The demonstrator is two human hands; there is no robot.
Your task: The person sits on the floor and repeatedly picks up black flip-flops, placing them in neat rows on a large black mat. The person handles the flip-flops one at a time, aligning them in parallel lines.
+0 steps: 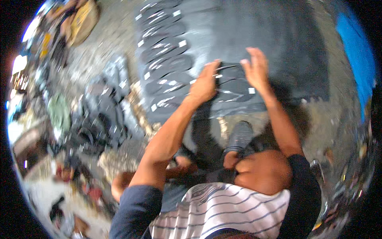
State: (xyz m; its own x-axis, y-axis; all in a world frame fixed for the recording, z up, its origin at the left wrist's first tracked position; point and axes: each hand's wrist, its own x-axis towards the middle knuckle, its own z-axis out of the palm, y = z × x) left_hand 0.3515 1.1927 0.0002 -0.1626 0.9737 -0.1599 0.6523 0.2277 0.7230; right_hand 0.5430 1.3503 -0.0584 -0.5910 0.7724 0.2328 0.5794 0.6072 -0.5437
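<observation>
Several black sandals with shiny straps lie in a column on a black mat [286, 79]. In front of me a sandal [232, 73] lies crosswise between my hands, with another sandal [234, 93] just nearer. My left hand [205, 84] rests at its left end, fingers stretched forward. At the other end my right hand [256, 71] is open, thumb and fingers apart; I cannot tell whether it touches the sandal. Small white tags show at the sandal ends. Motion blurs the fingertips.
A heap of dark sandals or scraps [95, 115] covers the floor on the left, beside a green cloth [59, 113]. A blue sheet [356, 55] hangs or lies at the far right. My foot in a dark sandal [240, 135] stands near the mat's front edge.
</observation>
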